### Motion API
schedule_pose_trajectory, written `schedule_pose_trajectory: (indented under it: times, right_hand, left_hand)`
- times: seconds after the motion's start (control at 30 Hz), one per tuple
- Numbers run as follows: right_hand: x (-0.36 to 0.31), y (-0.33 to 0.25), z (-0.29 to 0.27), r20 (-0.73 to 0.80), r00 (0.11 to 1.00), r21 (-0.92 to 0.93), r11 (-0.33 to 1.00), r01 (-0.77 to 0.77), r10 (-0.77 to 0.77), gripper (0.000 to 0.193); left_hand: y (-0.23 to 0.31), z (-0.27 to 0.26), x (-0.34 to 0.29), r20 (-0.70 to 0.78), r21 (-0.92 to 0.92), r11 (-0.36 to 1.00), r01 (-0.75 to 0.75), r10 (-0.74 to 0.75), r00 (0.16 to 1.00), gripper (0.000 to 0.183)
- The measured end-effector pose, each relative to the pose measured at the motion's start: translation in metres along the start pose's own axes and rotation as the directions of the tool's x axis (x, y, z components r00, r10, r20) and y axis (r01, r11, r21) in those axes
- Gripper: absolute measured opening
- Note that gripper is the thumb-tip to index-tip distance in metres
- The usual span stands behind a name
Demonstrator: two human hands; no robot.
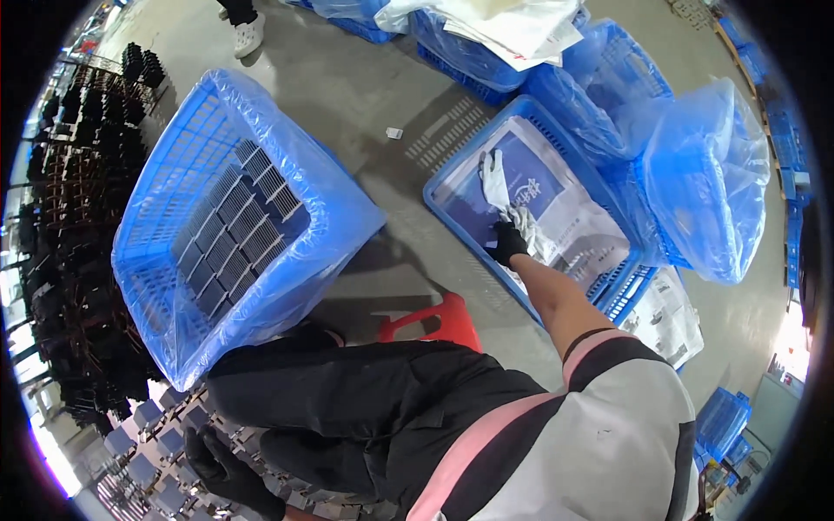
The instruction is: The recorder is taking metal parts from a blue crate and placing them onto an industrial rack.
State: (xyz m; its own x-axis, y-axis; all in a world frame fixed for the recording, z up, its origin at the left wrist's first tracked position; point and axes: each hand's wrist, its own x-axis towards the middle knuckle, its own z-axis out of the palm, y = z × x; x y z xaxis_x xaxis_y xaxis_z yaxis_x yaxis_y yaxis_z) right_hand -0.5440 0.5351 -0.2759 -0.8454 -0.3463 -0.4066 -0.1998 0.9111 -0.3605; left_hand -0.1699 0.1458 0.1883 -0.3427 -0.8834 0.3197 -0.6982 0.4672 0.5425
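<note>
My right hand (507, 244), in a black glove, reaches into a shallow blue crate (437, 214) lined with printed paper (556, 187). Its fingers are curled beside a crumpled whitish cloth-like thing (536, 236); what they grip is too small to make out. A white work glove (494, 180) lies on the paper just beyond. Low on the left, my left hand (221, 471), also black-gloved, hangs with its fingers apart, holding nothing. Below it are several small grey plates (143, 470). Rows of dark ribbed blocks (233, 221) fill part of a tall blue basket (165, 193) lined with clear film.
A red plastic stool (449, 322) stands by my legs. More blue baskets with film (699, 187) crowd the right, and white sheets (512, 26) lie on one at the back. Racks of black parts (87, 234) line the left. Another person's shoe (248, 36) shows at the top.
</note>
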Motion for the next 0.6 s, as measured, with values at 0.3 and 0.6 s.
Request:
schedule_pose_trajectory:
  times: [0.3,0.6]
  right_hand:
    - [0.053,0.083,0.028,0.243,0.969,0.108,0.991,-0.078,0.05,0.06]
    - [0.019,0.022,0.009,0.104,0.995,-0.162,0.987,0.017,0.0,0.066]
  left_hand:
    - [0.013,0.002,0.013,0.117,0.089,0.994,-0.065,0.054,0.992,0.033]
    - [-0.003,0.003,0.012,0.178,0.092,0.996,-0.021,0.005,0.984,0.031]
